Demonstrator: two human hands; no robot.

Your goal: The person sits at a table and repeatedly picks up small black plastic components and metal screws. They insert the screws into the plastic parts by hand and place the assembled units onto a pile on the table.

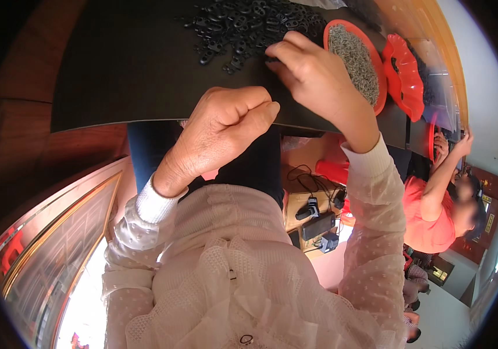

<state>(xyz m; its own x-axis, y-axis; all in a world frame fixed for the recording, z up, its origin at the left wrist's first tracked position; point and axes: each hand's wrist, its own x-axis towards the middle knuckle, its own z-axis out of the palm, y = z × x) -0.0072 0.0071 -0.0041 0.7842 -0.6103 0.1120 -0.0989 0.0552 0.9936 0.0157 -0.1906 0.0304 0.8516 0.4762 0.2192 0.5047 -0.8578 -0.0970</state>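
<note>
My left hand (225, 119) is closed in a fist just over the near edge of the dark table, its thumb pressed against the curled forefinger. Whatever it may hold is hidden. To its right, my right hand (313, 67) hovers at the near side of a pile of small black plastic pieces (249, 29), many with two round holes. Its fingers are bent, with thumb and forefinger close together around something dark that I cannot make out. Right beside this hand stands a red dish (381, 87) full of small grey metal springs (353, 61).
A red wavy-rimmed bowl (406, 78) and a clear plastic container (443, 99) stand farther right on the dark tabletop (121, 75). Below the table, a box (295, 200) carries cables and black adapters (318, 225). A person in a red shirt (429, 215) works at the right.
</note>
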